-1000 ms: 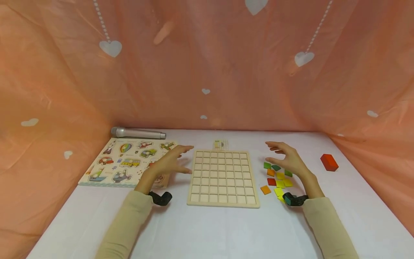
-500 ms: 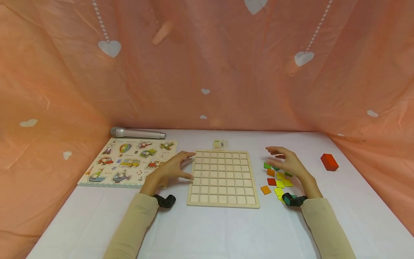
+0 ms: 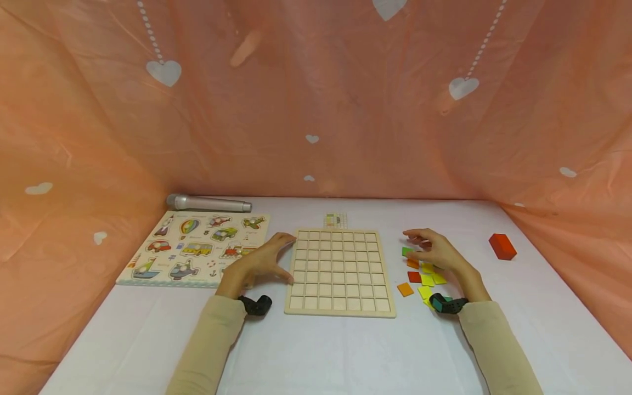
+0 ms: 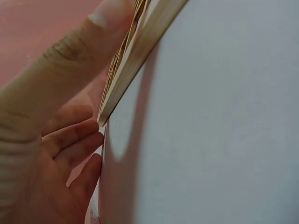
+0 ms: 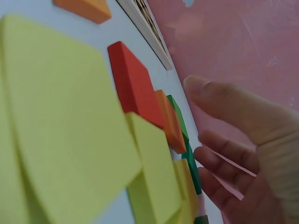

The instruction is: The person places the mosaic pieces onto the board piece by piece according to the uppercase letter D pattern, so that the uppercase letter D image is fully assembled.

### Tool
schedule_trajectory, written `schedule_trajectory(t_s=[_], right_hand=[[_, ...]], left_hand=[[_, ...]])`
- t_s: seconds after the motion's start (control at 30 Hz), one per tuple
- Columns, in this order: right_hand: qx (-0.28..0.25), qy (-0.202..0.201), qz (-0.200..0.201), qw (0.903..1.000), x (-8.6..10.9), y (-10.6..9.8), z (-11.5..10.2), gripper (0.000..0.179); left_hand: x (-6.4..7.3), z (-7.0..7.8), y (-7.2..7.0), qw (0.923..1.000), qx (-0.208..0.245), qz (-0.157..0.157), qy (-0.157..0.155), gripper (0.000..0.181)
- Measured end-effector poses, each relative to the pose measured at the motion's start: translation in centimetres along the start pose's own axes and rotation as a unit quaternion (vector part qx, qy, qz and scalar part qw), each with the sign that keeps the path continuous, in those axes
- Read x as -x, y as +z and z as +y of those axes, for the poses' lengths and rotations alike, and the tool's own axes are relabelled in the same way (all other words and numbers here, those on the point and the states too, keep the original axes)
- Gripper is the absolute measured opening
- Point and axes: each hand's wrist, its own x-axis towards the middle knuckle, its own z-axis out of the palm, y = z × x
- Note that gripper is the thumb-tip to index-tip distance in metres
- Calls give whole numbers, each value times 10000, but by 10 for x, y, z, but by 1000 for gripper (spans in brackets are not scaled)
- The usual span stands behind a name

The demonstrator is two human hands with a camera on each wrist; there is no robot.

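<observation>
A pale wooden grid board (image 3: 340, 314) lies mid-table with its square recesses bare. My left hand (image 3: 259, 260) is at its left side, thumb and fingers spread, the tips right at the rim; in the left wrist view the thumb (image 4: 70, 53) overlaps the board's edge. My right hand (image 3: 439, 252) hovers over the far end of a loose group of coloured tiles, fingers loosely bent, nothing between them. A green tile (image 3: 407, 251) and an orange tile (image 5: 170, 121) lie nearest its thumb. Close by are a red tile (image 5: 131, 88) and several yellow tiles (image 3: 425, 293), some overlapping.
A picture puzzle board (image 3: 168, 264) with vehicles lies on the left, and a silver microphone (image 3: 212, 204) lies behind it. Beyond the grid board is a small printed card (image 3: 336, 220). A red block (image 3: 502, 247) stands at the far right. Pink curtain encloses the table's back and sides.
My left hand has moved right and slightly nearer to me, up to the grid board's left edge. The right hand has lowered toward the tiles, its thumb now overlapping the orange one.
</observation>
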Motion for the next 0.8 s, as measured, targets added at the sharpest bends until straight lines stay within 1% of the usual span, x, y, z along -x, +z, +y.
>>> schedule_trajectory(t_s=[0.1, 0.2, 0.3, 0.4, 0.6, 0.7, 0.8], right_hand=[[10, 112, -36, 9999, -1, 2, 0, 54], [-42, 325, -95, 9994, -3, 5, 0, 53], [-206, 670, -137, 9974, -4, 7, 0, 50], [-247, 790, -148, 9965, -6, 9, 0, 43], [141, 562, -36, 9983, -9, 11, 0, 29], [219, 462, 56, 9987, -10, 13, 0, 25], [175, 439, 137, 9988, -11, 14, -1, 26]], left_hand=[[0, 0, -1, 10000, -40, -25, 70, 102], [-2, 0, -1, 9999, -107, -37, 112, 101], [-3, 0, -2, 9998, -162, -40, 59, 101], [-3, -1, -1, 9998, -204, -38, -16, 102], [-4, -2, 0, 9993, -371, -13, -3, 102], [-4, 0, 1, 9992, -396, 14, -5, 102], [-5, 1, 1, 9991, -422, 72, 41, 100]])
